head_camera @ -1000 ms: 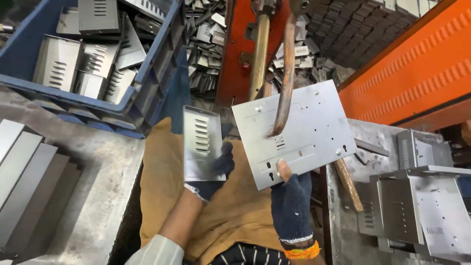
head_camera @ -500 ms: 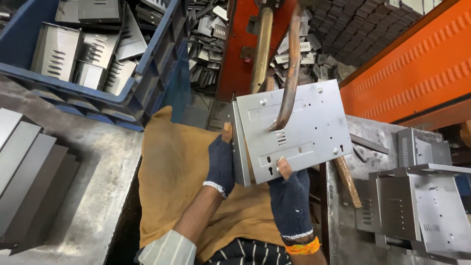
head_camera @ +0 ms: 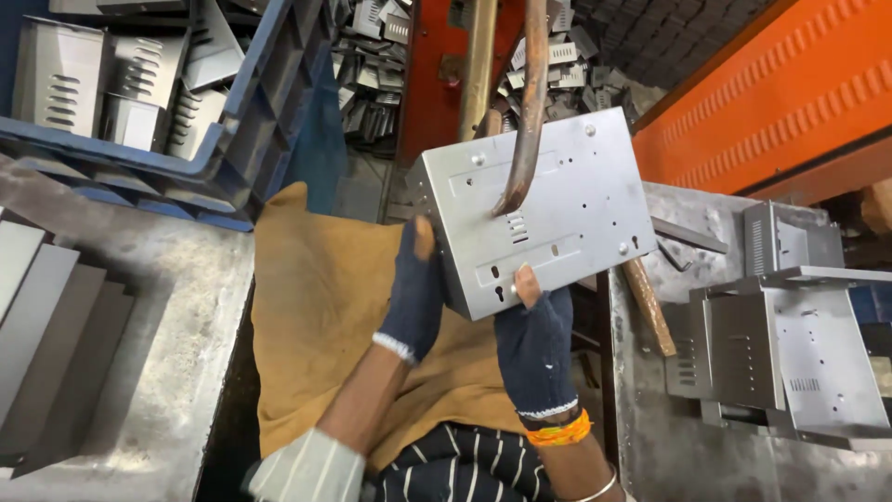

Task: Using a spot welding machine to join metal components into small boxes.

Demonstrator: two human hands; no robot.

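A grey sheet-metal box panel (head_camera: 548,209) with punched holes and slots is held up in front of me, tilted. My left hand (head_camera: 413,293), in a dark fingerless glove, presses a smaller side plate against the panel's left edge. My right hand (head_camera: 537,339), also gloved, grips the panel's lower edge with the thumb on its face. A curved rusty metal arm (head_camera: 530,102) comes down from above and its tip touches the panel's middle. A second straight brass-coloured arm (head_camera: 478,65) stands behind the panel.
A blue crate (head_camera: 186,158) of louvred metal plates sits at upper left. Flat grey sheets (head_camera: 46,325) lie stacked on the left table. Finished metal boxes (head_camera: 790,335) stand at the right. A tan cloth (head_camera: 325,307) covers my lap. An orange machine wall (head_camera: 771,93) runs along upper right.
My left hand brought the louvred side plate from apart on the left up against the panel's left edge. The panel tilted and rose slightly under the curved arm.
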